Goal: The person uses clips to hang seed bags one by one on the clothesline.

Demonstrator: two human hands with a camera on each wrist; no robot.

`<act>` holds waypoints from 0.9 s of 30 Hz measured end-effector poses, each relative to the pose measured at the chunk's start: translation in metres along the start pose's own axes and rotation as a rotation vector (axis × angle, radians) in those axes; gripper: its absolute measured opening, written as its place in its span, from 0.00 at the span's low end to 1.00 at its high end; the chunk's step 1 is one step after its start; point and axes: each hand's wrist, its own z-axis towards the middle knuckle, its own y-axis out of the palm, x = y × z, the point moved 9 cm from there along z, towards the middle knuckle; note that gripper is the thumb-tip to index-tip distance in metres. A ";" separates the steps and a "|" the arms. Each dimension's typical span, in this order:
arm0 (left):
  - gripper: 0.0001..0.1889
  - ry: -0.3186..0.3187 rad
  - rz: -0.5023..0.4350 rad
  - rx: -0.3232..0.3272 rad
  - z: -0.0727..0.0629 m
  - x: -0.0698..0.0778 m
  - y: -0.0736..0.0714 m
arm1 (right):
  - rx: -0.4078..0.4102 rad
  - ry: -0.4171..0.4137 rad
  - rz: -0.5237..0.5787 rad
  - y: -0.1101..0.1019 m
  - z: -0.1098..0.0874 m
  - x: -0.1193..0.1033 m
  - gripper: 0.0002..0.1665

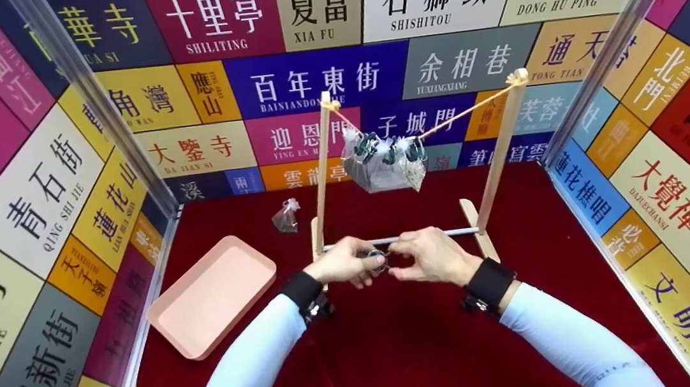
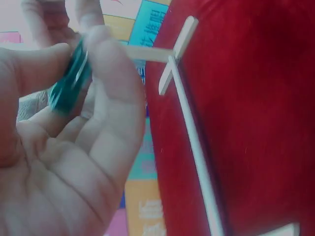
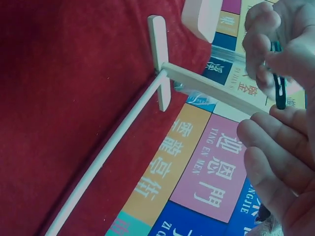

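Observation:
A small dark green hair clip (image 2: 71, 81) is pinched between the thumb and finger of my left hand (image 1: 346, 262). In the right wrist view the same clip (image 3: 279, 81) shows a slot, its upper part partly covered by fingers. Close beside it is my right hand (image 1: 432, 256), with a gap between thumb and forefinger and the other fingers loosely extended; whether a fingertip touches the clip is unclear. Behind the hands, several small gauze pouches (image 1: 381, 170) hang from a cord (image 1: 465, 113), with dark green clips (image 1: 389, 152) at their tops.
The cord is tied between two wooden posts (image 1: 498, 158) joined by a low white rod (image 1: 461, 231). Left of the stand, another gauze pouch (image 1: 286, 217) lies on the red cloth (image 1: 387, 349). A pink tray (image 1: 215, 297) sits at the left. Walls with printed signs enclose the table.

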 end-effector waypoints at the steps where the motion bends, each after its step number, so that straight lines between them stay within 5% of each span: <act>1: 0.13 -0.007 0.046 0.044 -0.002 -0.003 -0.010 | 0.009 -0.003 -0.017 -0.001 -0.003 0.002 0.18; 8: 0.11 -0.136 0.521 0.649 -0.027 -0.032 -0.134 | -0.049 0.105 -0.126 -0.007 -0.026 0.038 0.17; 11: 0.11 -0.193 0.663 0.746 -0.024 -0.048 -0.167 | -0.065 0.117 -0.159 -0.008 -0.035 0.051 0.18; 17: 0.31 -0.262 0.855 0.644 0.007 -0.069 -0.187 | -0.041 0.058 -0.167 -0.008 -0.042 0.061 0.18; 23: 0.39 -0.273 1.010 0.448 0.039 -0.084 -0.168 | -0.074 0.072 -0.181 -0.005 -0.050 0.064 0.22; 27: 0.38 -0.308 1.073 0.340 0.049 -0.101 -0.155 | -0.124 0.081 -0.153 -0.001 -0.054 0.063 0.23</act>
